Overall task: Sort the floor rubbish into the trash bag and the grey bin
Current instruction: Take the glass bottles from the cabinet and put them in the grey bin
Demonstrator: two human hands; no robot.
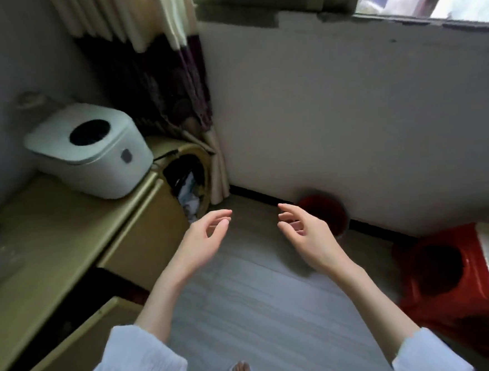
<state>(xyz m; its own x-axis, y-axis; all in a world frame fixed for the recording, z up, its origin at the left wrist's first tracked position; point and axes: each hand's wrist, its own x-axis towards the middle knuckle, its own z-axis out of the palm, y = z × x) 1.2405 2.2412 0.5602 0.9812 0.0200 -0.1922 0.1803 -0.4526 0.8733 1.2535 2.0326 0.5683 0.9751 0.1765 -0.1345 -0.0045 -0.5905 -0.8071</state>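
Note:
My left hand (205, 240) and my right hand (304, 233) are both held out in front of me above the pale wood floor (260, 300). Their palms face each other and the fingers are relaxed, and neither holds anything. No trash bag and no grey bin appear in this view. I see no loose rubbish on the visible stretch of floor. A dark opening in the side of the cabinet (188, 186) holds crumpled white and dark material.
A yellowish cabinet (67, 241) stands at the left with a white rice cooker (90, 149) on top. A small red basin (326, 214) sits against the far wall. A red plastic stool (446, 281) stands at the right. A curtain (157, 75) hangs in the corner.

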